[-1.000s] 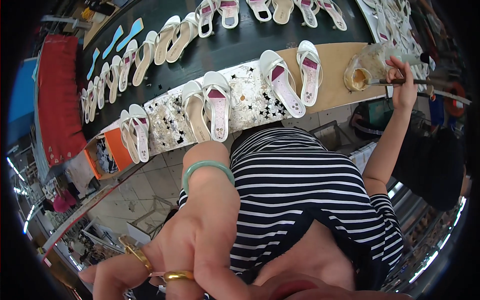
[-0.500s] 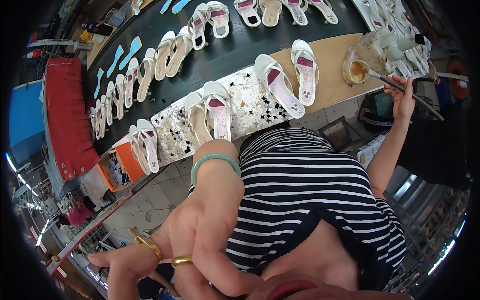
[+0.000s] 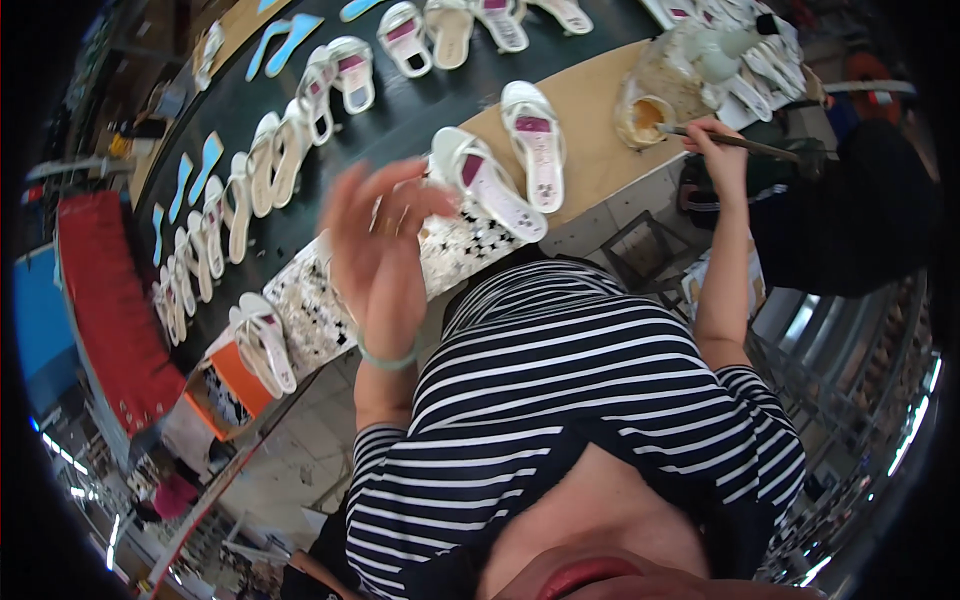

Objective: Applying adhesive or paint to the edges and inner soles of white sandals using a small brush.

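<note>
Here, at a sandal workbench:
Left hand (image 3: 378, 245): raised, blurred, fingers spread, nothing gripped.
Right hand (image 3: 718, 150): closed around a thin brush (image 3: 740, 141) at one o'clock, its tip at the glue pot (image 3: 645, 112).
Sandals (image 3: 510, 170): one white pair is laid at twelve o'clock, just beyond the left hand.
Risk: glue could be dripped onto the brown board (image 3: 590, 120) if the brush is overloaded.
Surface: a dark bench (image 3: 400, 120), lined with sandals.
Room: a crowded workshop; red cloth (image 3: 110, 300) is seen at nine o'clock.

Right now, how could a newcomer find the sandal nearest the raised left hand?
Find the tan board at the workbench's near edge. Two white sandals lie on it; take the sandal beside the left hand. Unlike its neighbour, it overhangs the patterned sheet.
</note>
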A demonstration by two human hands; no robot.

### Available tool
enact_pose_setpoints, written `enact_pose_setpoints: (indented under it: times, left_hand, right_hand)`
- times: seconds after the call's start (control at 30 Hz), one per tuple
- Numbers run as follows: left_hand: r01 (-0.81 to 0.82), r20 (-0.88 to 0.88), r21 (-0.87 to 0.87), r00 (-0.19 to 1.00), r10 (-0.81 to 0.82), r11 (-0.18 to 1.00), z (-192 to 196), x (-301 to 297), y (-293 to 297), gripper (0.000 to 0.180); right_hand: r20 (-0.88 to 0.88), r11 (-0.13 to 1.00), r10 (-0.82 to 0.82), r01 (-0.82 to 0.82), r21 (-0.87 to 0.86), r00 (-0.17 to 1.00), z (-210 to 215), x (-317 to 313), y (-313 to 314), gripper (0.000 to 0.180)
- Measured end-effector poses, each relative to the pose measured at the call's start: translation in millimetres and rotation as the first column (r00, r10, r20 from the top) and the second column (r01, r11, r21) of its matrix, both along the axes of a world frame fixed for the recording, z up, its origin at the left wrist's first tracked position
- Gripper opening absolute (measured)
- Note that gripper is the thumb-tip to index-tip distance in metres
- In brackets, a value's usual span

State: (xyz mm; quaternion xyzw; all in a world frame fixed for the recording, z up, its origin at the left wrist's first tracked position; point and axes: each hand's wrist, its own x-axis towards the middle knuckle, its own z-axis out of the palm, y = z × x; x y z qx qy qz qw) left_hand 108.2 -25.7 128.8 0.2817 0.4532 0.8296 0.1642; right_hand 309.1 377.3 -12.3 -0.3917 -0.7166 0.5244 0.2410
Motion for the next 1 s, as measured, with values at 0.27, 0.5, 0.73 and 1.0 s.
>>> enact_pose_setpoints:
  times: [0.27, 0.5, 0.73, 1.0]
  left_hand:
    - [0.491, 0.972, -0.115, 0.234, -0.004, 0.864, -265, 12, -23, 0.029]
    - [0.434, 0.965, -0.142, 0.259, 0.028, 0.889, -295, 15, 16, 0.032]
    - [0.327, 0.844, -0.247, 0.534, 0.037, 0.912, -247, -10, -13, 0.029]
    - [0.166, 0.701, -0.170, 0.714, 0.001, 0.971, -158, -64, -33, 0.063]
  right_hand:
    - [0.068, 0.999, -0.046, 0.045, 0.022, 0.997, -31, -29, 0, 0.010]
    - [-0.039, 0.969, -0.161, 0.151, -0.195, 0.986, -12, -28, 11, 0.011]
    - [-0.114, 0.982, -0.149, 0.133, -0.132, 0.982, -10, -6, 1, 0.013]
    - [-0.421, 0.897, -0.344, 0.162, -0.412, 0.839, -2, 13, 4, 0.016]
